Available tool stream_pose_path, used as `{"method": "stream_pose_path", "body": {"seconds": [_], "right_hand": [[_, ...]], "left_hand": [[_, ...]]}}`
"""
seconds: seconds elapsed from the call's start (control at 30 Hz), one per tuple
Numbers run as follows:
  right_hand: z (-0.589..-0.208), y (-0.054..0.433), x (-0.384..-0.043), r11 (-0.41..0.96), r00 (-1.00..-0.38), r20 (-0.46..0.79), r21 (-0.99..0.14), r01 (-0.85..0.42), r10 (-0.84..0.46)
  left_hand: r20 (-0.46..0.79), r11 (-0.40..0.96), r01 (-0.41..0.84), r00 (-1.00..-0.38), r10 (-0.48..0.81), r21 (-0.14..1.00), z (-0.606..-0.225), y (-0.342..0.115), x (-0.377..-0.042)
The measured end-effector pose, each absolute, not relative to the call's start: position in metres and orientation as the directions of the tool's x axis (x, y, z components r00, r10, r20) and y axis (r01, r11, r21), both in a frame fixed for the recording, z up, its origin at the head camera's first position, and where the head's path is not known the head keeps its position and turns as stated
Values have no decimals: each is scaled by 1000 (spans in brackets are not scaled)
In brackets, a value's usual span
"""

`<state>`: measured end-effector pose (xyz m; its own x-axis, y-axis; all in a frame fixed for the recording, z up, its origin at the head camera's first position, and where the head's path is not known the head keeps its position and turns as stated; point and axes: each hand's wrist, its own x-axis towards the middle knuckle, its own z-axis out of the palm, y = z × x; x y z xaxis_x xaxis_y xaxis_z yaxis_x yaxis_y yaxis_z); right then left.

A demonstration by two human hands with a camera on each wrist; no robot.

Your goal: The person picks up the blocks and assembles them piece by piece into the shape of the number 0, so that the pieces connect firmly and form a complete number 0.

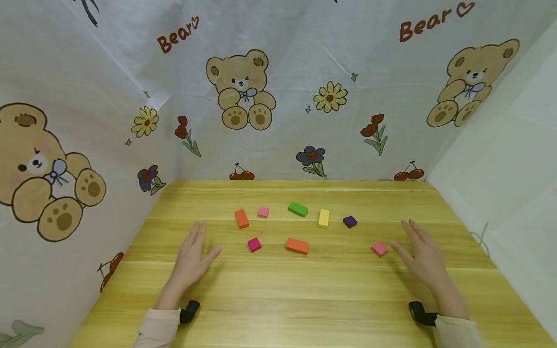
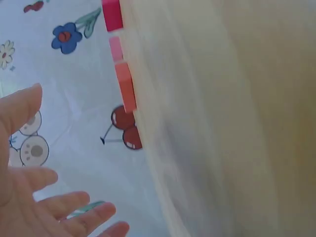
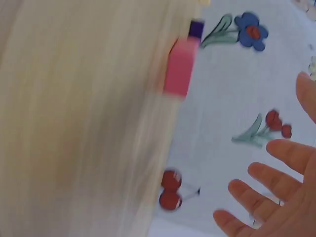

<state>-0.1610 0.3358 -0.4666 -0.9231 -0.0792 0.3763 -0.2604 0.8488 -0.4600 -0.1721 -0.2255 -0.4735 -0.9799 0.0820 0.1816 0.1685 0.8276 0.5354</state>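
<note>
Front orange block [image 1: 297, 246]: oblong, plain and bright, flat on the wooden worktop [image 1: 296, 299], long side nearly crosswise. Well to its right, the right pink block [image 1: 379, 249], short, squarish, turned cornerwise, slightly blurred in the right wrist view. To its left, the magenta block [image 1: 254, 245], also short and turned. Behind it and leftward, the rear orange block [image 1: 241, 219], oblong, pointing mostly away, with the small left pink block [image 1: 263, 212] near. Straight behind it, the green block [image 1: 298, 209], oblong, slanting; behind and rightward, the yellow block [image 1: 324, 219], oblong, then the dark purple block [image 1: 350, 222], short.

Far right of the front orange block, past the right pink block, the right hand [image 1: 424, 256]: spread, fingers stretched, thumb just beside the pink yet apart. Far left of it, past the magenta, the left hand [image 1: 190, 257]: likewise spread, thumb pointing inward. Behind the whole row, white cloth [image 1: 283, 150] printed with bears, flowers and cherries. Black devices [image 1: 190, 311] at both wrists, next to pale sleeves [image 1: 158, 326].
</note>
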Motion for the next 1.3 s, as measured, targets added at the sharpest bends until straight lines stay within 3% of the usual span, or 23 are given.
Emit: {"method": "stream_pose_path", "body": {"seconds": [0.2,0.43,0.57,0.73,1.3], "right_hand": [[-468,280,-170,723,-917,382,-600,-342,-117],[-472,221,-185,527,-967,158,-814,-243,-201],[-473,197,-194,461,-975,51,-875,-148,-216],[-475,175,-201,452,-977,4,-886,-103,-213],[-505,153,-205,452,-988,65,-884,-121,-138]], "left_hand": [[153,647,128,-988,19,751,-474,-199,-180],[56,391,40,-998,-30,920,-474,-161,-189],[17,332,-2,-998,-54,943,-482,-148,-194],[-44,306,-60,-997,-59,950,-495,-141,-197],[29,380,4,-998,-59,925,-513,-136,-199]]}}
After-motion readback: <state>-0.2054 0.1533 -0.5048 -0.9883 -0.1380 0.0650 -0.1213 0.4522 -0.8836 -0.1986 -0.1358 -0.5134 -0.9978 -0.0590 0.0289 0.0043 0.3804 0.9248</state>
